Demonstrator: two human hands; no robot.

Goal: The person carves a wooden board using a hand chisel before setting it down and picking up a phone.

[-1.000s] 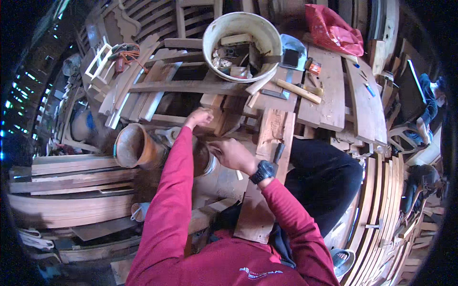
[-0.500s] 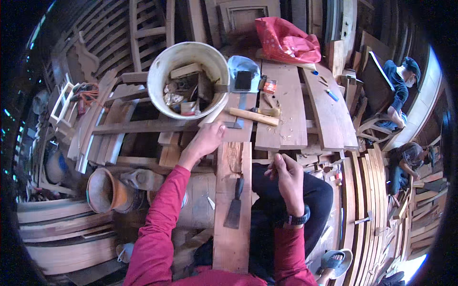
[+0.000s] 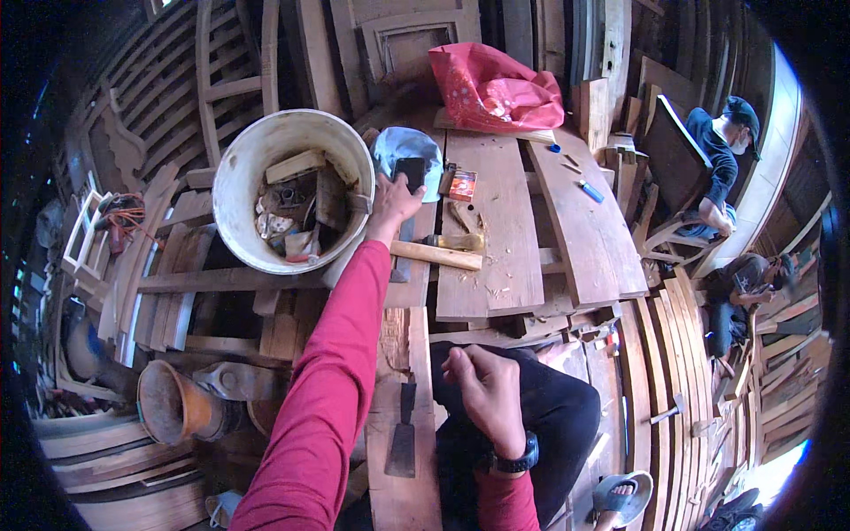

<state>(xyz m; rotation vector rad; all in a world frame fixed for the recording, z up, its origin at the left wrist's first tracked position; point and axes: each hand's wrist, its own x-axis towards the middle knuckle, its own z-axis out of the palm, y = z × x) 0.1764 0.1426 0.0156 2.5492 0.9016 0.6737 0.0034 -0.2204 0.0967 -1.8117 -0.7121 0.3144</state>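
Note:
My left hand (image 3: 396, 208) reaches over the bench, its outstretched fingers at the lower edge of a black phone (image 3: 410, 170). The phone lies on a light blue cloth (image 3: 429, 154) beside the bucket. Above my dark-trousered knee, my right hand (image 3: 485, 394) is closed, thumb pressed toward the curled fingers; whatever it may hold is hidden. Left of that hand, a long wooden board (image 3: 403, 500) runs toward me, with a recess cut into its far end. A dark, flat-bladed tool (image 3: 402, 447) rests on it. Near my left forearm lie a wooden rod (image 3: 443, 256) and a yellow-handled tool (image 3: 460, 241).
A white bucket (image 3: 232, 190) of scraps stands left on the bench. Further back are a red bag (image 3: 496, 88), a small red box (image 3: 462, 186) and a blue marker-like object (image 3: 591, 190). An orange pot (image 3: 164, 403) lies lower left. Two people (image 3: 713, 159) sit at the right.
My left hand has moved forward from the bench's near edge to the phone. My right hand stays closed above my knee. The view has shifted, and the bucket now appears further left.

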